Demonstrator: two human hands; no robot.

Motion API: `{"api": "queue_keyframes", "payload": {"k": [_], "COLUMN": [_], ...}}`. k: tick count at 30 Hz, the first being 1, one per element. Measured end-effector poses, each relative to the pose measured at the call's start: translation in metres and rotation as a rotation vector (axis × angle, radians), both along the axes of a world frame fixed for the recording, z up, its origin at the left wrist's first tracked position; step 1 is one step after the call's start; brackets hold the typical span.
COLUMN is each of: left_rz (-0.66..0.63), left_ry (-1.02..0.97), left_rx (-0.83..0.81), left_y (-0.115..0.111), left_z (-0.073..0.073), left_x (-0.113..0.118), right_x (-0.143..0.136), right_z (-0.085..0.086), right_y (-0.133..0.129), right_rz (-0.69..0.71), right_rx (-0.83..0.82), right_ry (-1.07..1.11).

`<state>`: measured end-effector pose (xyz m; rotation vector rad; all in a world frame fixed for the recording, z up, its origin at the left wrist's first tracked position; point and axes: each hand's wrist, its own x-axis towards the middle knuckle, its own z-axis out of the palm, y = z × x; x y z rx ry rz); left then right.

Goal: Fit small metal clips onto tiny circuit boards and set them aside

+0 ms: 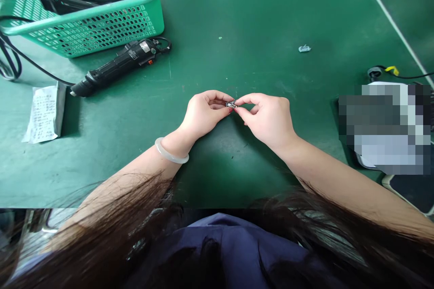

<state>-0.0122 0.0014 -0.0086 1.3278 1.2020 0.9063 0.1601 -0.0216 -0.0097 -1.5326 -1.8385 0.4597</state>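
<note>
A tiny metallic part [231,104], silver and dark, is pinched between both hands above the green table [257,67]; its exact kind is too small to make out. My left hand [206,110], with a pale bangle on the wrist, grips it from the left between thumb and fingers. From the other side, the thumb and index fingertips of my right hand [269,115] close at the part's right end. The fingertips hide some of it.
A black electric screwdriver [115,67] lies at the left, below a green basket [98,25] full of cables. Further left stands a paper-wrapped block [45,110] with writing. A small grey piece [304,48] lies at the back right. A blurred-out object [386,126] sits at the right.
</note>
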Motion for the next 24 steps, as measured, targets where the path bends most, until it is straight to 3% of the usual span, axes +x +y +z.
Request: {"api": "queue_keyframes", "payload": {"k": [13, 24], "left_rz": [-0.036, -0.040], "left_ry": [0.106, 0.107], "left_rx": [0.061, 0.057], "left_y": [-0.0005, -0.0008], "left_z": [-0.0002, 0.0008], "left_x": [-0.0015, -0.0023], "right_x": [0.0007, 0.0017], "right_z": [0.0025, 0.0034], "right_y": [0.0022, -0.0004], "right_rz": [0.026, 0.009], "right_rx": [-0.020, -0.058], "right_ry": [-0.077, 0.016]}}
